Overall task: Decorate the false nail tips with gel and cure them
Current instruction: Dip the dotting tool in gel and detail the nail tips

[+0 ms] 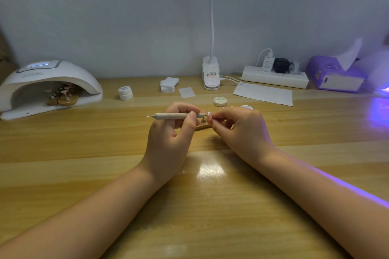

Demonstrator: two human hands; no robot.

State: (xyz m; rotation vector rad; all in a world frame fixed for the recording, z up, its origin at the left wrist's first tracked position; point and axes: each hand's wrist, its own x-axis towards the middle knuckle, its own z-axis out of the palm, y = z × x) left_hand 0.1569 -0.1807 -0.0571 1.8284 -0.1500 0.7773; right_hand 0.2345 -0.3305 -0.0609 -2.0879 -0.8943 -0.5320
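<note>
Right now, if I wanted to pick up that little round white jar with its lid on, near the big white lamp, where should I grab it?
Grab the little round white jar from above, fingers on opposite sides of its curved wall. It stands upright on the wooden table, apart from everything else.

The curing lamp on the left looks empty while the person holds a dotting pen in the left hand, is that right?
Not quite. The head view shows the curing lamp is not empty: several nail tips on stands sit inside it. The rest holds: the left hand grips the dotting pen.
</note>
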